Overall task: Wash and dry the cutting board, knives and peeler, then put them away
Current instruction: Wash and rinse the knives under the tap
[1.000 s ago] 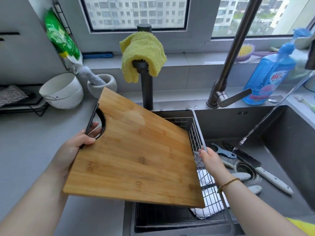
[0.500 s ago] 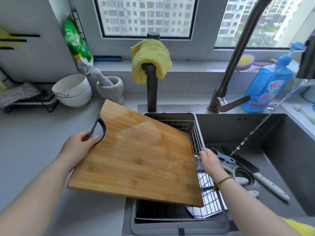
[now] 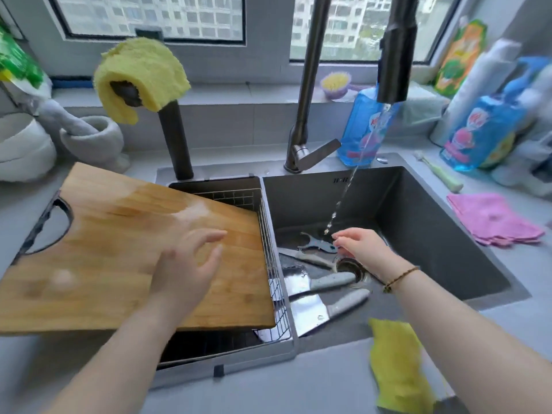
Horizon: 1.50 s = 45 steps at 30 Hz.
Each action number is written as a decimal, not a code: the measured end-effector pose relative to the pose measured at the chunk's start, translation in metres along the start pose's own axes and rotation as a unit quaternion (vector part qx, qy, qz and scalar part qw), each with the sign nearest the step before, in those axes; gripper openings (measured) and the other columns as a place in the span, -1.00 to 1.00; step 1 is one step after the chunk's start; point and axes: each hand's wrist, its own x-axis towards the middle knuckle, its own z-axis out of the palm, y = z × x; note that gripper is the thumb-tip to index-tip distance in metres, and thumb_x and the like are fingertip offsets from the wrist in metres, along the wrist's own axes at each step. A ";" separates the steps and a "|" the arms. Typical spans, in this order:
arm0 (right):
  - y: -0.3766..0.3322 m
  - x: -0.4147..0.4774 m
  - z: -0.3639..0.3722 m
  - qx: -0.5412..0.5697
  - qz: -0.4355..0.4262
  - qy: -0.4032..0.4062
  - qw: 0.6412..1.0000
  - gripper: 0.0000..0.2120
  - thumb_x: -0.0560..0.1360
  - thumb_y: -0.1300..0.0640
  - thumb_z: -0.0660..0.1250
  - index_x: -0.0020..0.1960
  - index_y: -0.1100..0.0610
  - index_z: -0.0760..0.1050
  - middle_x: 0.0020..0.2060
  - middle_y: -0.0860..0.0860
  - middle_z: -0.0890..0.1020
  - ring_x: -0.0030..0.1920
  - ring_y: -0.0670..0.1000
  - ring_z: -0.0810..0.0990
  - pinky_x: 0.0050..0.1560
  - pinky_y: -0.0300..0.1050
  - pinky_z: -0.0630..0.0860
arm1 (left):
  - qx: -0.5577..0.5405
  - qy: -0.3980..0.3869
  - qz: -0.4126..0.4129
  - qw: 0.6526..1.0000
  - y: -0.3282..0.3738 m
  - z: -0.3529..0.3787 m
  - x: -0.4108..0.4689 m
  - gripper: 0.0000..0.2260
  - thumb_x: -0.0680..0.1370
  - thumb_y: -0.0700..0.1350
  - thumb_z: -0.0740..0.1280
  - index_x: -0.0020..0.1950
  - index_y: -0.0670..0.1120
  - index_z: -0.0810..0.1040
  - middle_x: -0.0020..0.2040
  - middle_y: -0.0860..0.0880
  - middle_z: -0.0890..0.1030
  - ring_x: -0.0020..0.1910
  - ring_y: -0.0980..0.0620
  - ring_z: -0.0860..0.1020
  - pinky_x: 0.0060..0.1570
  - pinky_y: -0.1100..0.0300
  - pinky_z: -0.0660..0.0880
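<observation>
The cutting board (image 3: pixel 119 249) has come down since the earlier frame: we no longer hold it tilted by its handle hole, and it now lies nearly flat, its left part on the surface (image 3: pixel 328 380) and its right edge over the wire basket (image 3: pixel 270 234) in the left compartment. Our left hand (image 3: pixel 186 273) has let go and hovers over the board with fingers spread wide, blurred, so we cannot tell whether it touches the wood. Our right hand (image 3: pixel 363 249) has moved into the right basin of the sink (image 3: pixel 418 219), just below the water stream (image 3: pixel 343 201), fingers loosely bent and holding nothing that we can make out. The peeler (image 3: pixel 316 245) lies on the basin floor with its long axis running left to right, forked head away to the left and tail end right at our right fingertips; contact is unclear. The knives (image 3: pixel 330 281) lie nearer us, blades toward the divider, handles pointing right toward the drain. We judge the right hand far better placed for the peeler, needing only a short pinch on that tail end.
</observation>
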 end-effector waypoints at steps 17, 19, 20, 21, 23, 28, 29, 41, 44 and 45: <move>0.119 0.089 -0.092 -0.424 0.071 -0.200 0.881 -0.71 0.51 0.17 0.21 0.19 0.23 0.49 0.17 0.11 0.55 0.11 0.08 0.51 -0.01 -0.21 0.38 | 0.251 -0.104 0.084 0.959 0.014 0.175 -0.011 -0.80 0.27 -0.19 0.27 -0.23 -0.13 0.67 -0.15 -0.09 0.69 -0.09 -0.12 0.66 0.19 0.06 0.32; 0.124 0.103 -0.086 -0.469 0.073 -0.212 0.854 -0.67 0.53 0.16 0.18 0.26 0.24 0.41 0.22 0.12 0.51 0.19 0.11 0.49 0.05 -0.18 0.40 | 0.257 -0.098 0.085 0.958 0.014 0.177 -0.008 -0.70 0.34 -0.13 0.13 -0.22 -0.14 0.66 -0.13 -0.10 0.68 -0.07 -0.11 0.65 0.17 0.08 0.24; 0.128 0.111 -0.082 -0.485 0.080 -0.217 0.844 -0.64 0.54 0.15 0.17 0.30 0.23 0.36 0.25 0.12 0.48 0.23 0.12 0.47 0.12 -0.15 0.40 | 0.257 -0.101 0.081 0.958 0.013 0.179 -0.009 -0.67 0.35 -0.12 0.10 -0.21 -0.15 0.66 -0.12 -0.11 0.68 -0.03 -0.09 0.63 0.17 0.08 0.22; 0.132 0.116 -0.079 -0.493 0.093 -0.219 0.837 -0.62 0.54 0.15 0.17 0.33 0.23 0.32 0.27 0.12 0.47 0.24 0.12 0.46 0.19 -0.11 0.40 | 0.250 -0.101 0.080 0.960 0.012 0.180 -0.009 -0.66 0.36 -0.12 0.09 -0.20 -0.15 0.66 -0.12 -0.11 0.68 0.02 -0.08 0.59 0.18 0.08 0.21; 0.143 0.126 -0.073 -0.501 0.117 -0.224 0.828 -0.59 0.53 0.14 0.20 0.35 0.22 0.30 0.26 0.12 0.48 0.18 0.11 0.49 0.22 -0.05 0.39 | 0.237 -0.096 0.079 0.963 0.009 0.182 -0.009 -0.66 0.37 -0.12 0.10 -0.19 -0.16 0.66 -0.10 -0.12 0.68 0.08 0.00 0.44 0.21 0.07 0.18; 0.164 0.141 -0.064 -0.528 0.150 -0.231 0.803 -0.60 0.53 0.11 0.22 0.34 0.18 0.33 0.28 0.10 0.46 0.27 0.11 0.44 0.21 -0.09 0.38 | 0.230 -0.102 0.070 0.965 0.005 0.182 -0.012 -0.68 0.37 -0.10 0.12 -0.18 -0.15 0.66 -0.10 -0.09 0.67 0.09 0.03 0.40 0.37 0.28 0.00; 0.167 0.144 -0.063 -0.533 0.154 -0.234 0.799 -0.60 0.53 0.11 0.22 0.33 0.18 0.34 0.28 0.09 0.46 0.27 0.11 0.44 0.21 -0.09 0.38 | 0.229 -0.103 0.071 0.965 0.004 0.182 -0.011 -0.68 0.37 -0.10 0.12 -0.18 -0.14 0.66 -0.10 -0.08 0.67 0.10 0.03 0.40 0.38 0.32 -0.04; 0.136 0.127 -0.094 -0.436 0.112 -0.228 0.863 -0.70 0.43 0.02 0.26 0.11 0.13 0.42 -0.02 0.05 0.51 0.09 0.12 0.49 0.08 -0.08 0.47 | 0.251 -0.069 0.105 0.960 0.000 0.185 -0.010 -0.68 0.36 -0.07 0.12 -0.22 -0.09 0.66 -0.19 0.02 0.66 0.07 0.07 0.40 0.39 0.33 -0.11; 0.113 0.106 -0.107 -0.345 0.066 -0.152 0.924 -0.78 0.43 0.07 0.29 -0.31 0.05 0.29 -0.34 -0.06 0.40 -0.22 -0.01 0.44 -0.38 -0.26 0.28 | 0.259 -0.069 0.112 0.957 0.004 0.184 -0.009 -0.68 0.34 -0.06 0.11 -0.25 -0.06 0.66 -0.24 0.05 0.66 0.06 0.01 0.53 0.36 0.22 0.03; 0.101 0.089 -0.111 -0.317 0.060 -0.118 0.939 -0.74 0.44 0.08 0.29 -0.34 0.03 0.25 -0.36 -0.07 0.38 -0.30 -0.06 0.40 -0.42 -0.28 0.24 | 0.264 -0.073 0.122 0.954 0.009 0.179 -0.009 -0.68 0.33 -0.06 0.10 -0.27 -0.05 0.65 -0.26 0.06 0.66 0.00 -0.03 0.61 0.29 0.14 0.11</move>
